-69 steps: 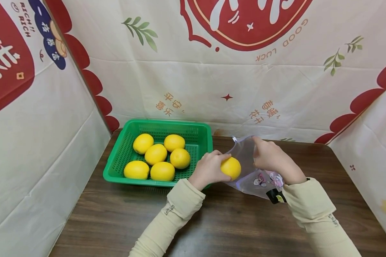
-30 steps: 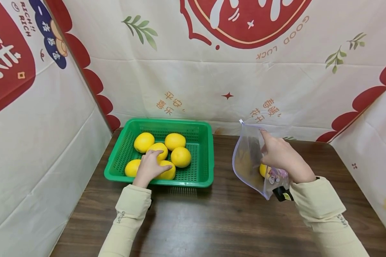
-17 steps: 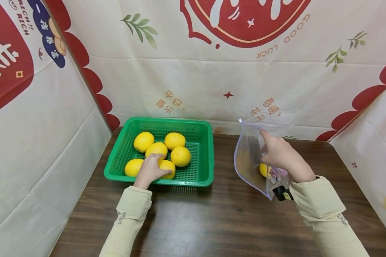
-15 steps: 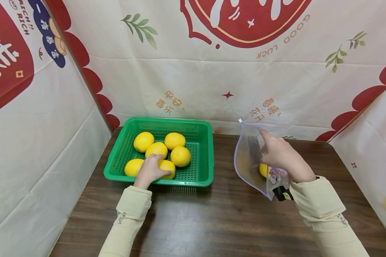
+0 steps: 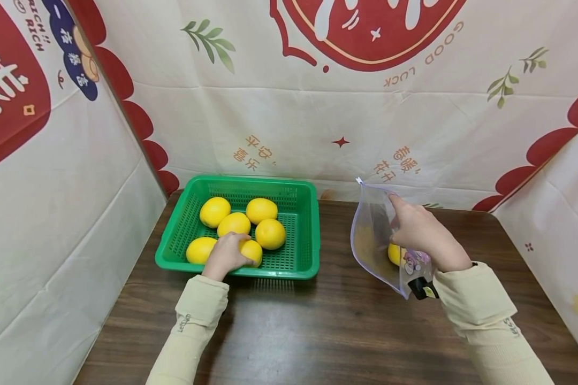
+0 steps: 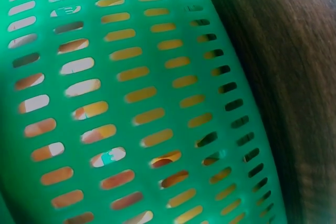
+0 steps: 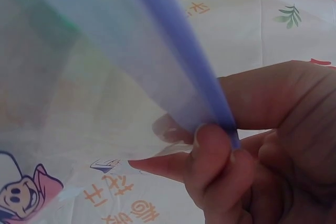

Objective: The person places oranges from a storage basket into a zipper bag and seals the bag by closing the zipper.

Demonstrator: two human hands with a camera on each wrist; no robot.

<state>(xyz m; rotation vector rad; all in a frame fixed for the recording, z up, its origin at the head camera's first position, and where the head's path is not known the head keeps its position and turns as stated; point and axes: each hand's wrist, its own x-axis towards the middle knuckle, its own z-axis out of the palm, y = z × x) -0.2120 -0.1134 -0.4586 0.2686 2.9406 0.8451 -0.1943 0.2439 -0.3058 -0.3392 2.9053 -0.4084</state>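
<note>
My left hand (image 5: 227, 255) reaches over the front rim of the green plastic basket (image 5: 302, 272) and grips a yellow lemon (image 5: 251, 253), thumb on its far side. Several more lemons (image 5: 214, 212) lie around it in the basket. In the left wrist view the slotted basket wall (image 6: 113, 124) hides most of the hand and fruit. On the right, my right hand (image 5: 421, 230) pinches the edge of a clear zip bag (image 5: 370, 240) and holds it upright, mouth gaping to the left. One lemon (image 5: 394, 254) shows inside. The right wrist view shows thumb and fingers (image 7: 226, 166) on the purple zip strip.
Both stand on a dark wooden table (image 5: 289, 331). A printed cloth (image 5: 289, 128) hangs behind and at both sides. Bare tabletop separates the basket from the bag.
My left hand put a lemon into the bag, moved left to the basket and closed round another lemon, which has turned slightly. My right hand keeps hold of the bag.
</note>
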